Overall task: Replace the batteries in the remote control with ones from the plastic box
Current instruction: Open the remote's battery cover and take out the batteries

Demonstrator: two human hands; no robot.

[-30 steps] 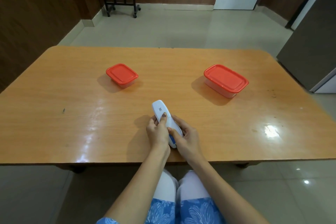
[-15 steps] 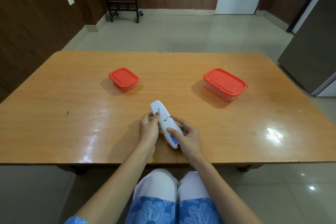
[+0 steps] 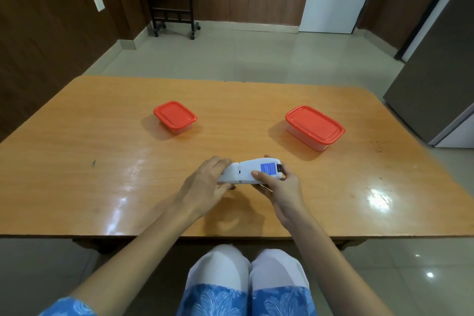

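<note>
Leftmost, a small red-lidded box sits on the table. Near the front edge, the left hand curls round the narrow end of the white remote control, held crosswise, blue-labelled back up; the right hand grips its other end. A larger red-lidded box stands beyond.

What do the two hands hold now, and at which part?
Both hold the remote control: left hand grips the plain end, right hand the blue-label end.
</note>
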